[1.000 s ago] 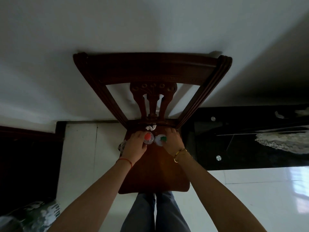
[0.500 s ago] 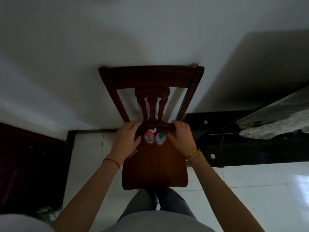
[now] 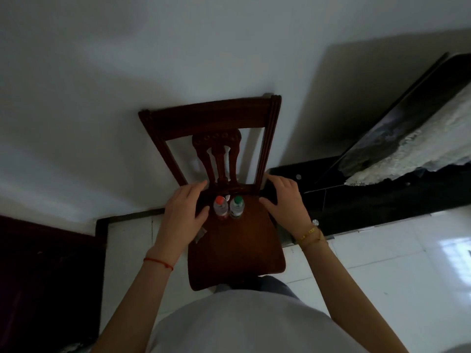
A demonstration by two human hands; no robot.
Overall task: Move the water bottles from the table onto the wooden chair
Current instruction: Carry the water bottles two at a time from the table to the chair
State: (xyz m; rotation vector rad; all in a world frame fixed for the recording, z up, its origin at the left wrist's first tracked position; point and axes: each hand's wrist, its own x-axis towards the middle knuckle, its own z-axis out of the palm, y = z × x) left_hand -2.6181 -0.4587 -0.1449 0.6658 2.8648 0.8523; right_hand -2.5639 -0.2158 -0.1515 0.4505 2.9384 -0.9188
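Bottles, red-capped [image 3: 220, 207] and green-capped [image 3: 237, 206], stand upright at the far end of the wooden chair [image 3: 237, 250] seat. My left hand [image 3: 184, 212] and right hand [image 3: 285, 203] have let go, grips released; placement looks complete.

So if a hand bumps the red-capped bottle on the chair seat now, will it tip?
Probably fairly easily: the red-capped bottle stands upright, small and narrow, so likely light. It stands right beside the green-capped bottle, so it might knock that over too. The wooden chair seat looks smooth, so sliding seems possible.
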